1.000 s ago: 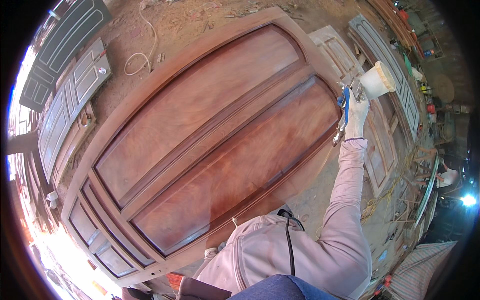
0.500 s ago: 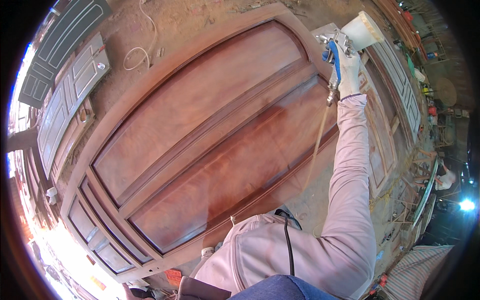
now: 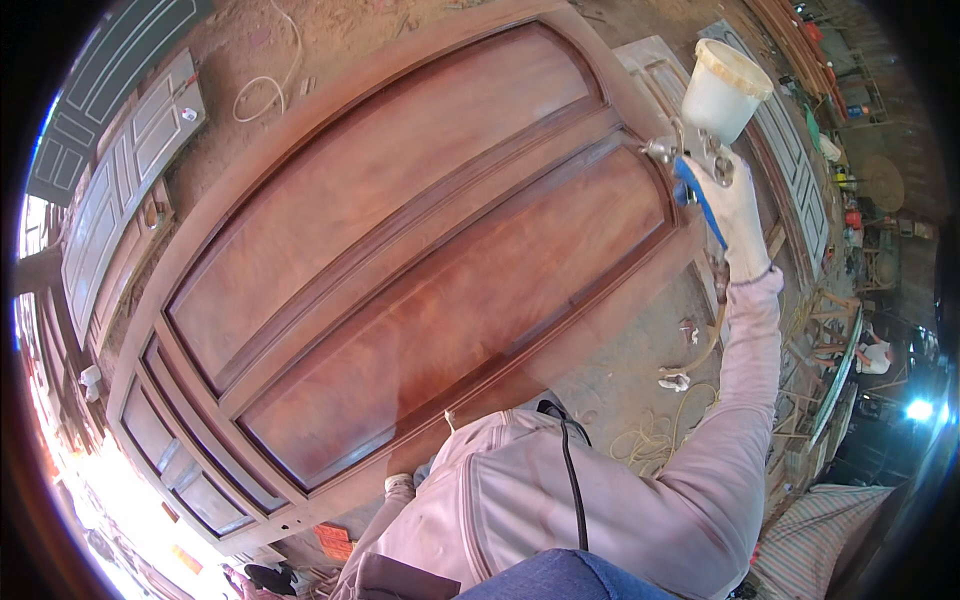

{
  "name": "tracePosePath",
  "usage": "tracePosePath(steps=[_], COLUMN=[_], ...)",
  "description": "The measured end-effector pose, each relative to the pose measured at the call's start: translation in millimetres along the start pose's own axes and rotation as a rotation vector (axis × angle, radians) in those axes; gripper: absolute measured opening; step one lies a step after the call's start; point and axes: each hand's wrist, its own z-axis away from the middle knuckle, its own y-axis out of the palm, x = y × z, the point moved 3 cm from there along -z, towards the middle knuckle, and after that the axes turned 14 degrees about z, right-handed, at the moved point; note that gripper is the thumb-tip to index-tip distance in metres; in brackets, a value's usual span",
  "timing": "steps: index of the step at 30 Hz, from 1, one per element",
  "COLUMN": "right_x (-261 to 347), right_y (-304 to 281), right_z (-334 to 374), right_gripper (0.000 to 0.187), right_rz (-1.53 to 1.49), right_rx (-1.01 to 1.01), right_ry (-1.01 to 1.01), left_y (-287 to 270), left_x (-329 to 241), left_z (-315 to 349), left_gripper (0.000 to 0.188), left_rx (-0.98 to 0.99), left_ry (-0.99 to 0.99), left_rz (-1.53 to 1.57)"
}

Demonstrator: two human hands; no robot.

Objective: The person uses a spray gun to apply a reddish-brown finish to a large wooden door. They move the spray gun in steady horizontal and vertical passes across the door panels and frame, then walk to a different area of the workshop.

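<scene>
My right hand [image 3: 738,215], in a white and blue glove, is wrapped around the handle of a metal spray gun [image 3: 715,165]. A white paint cup [image 3: 722,95] with a stained rim sits on top of the gun. From its lower end a pale hose [image 3: 715,335] hangs down. The gun stands beside the right end of a large reddish-brown wooden door [image 3: 420,270], which has a curved edge and recessed panels. Close to my body at the door's near edge, my left hand [image 3: 400,484] shows only a bit of glove by the sleeve; its fingers are hidden.
Grey panelled doors [image 3: 125,210] lean at the far left. More panelled doors [image 3: 790,150] lie beyond the right end. Loose hose [image 3: 650,445] is coiled on the floor near my right side, and another loop [image 3: 262,98] lies at the back. A striped cloth [image 3: 815,535] is at lower right.
My right hand has moved right and nearer with the spray gun, off the door's end panel. The cup now stands more upright. The view has shifted slightly.
</scene>
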Motion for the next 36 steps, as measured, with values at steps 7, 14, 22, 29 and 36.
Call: tracePosePath(steps=[7,14,22,29,36], right_x=[36.5,20.3,-21.6,-21.2,29.8], right_y=[32.8,26.9,-11.6,2.5,60.1], right_z=[64.0,25.3,-28.7,-28.9,37.9], right_gripper=[0.031,0.023,0.016,0.021,0.02], right_rz=[-0.264,-0.15,0.05,0.109,-0.085], right_rx=[0.294,0.147,-0.193,-0.231,0.094], right_ry=[0.01,-0.046,-0.108,-0.115,-0.143], left_y=[20.7,30.7,38.1,42.9,52.2], left_x=[3.8,3.9,4.9,13.0,26.1], left_z=[-3.4,-2.6,-4.0,-2.2,-4.3], left_gripper=[0.037,0.037,0.037,0.037,0.04], left_rx=[0.024,0.039,0.06,0.06,-0.173], left_ry=[-0.012,-0.025,-0.027,0.001,0.092], left_rz=[0.065,0.101,0.137,0.189,0.333])
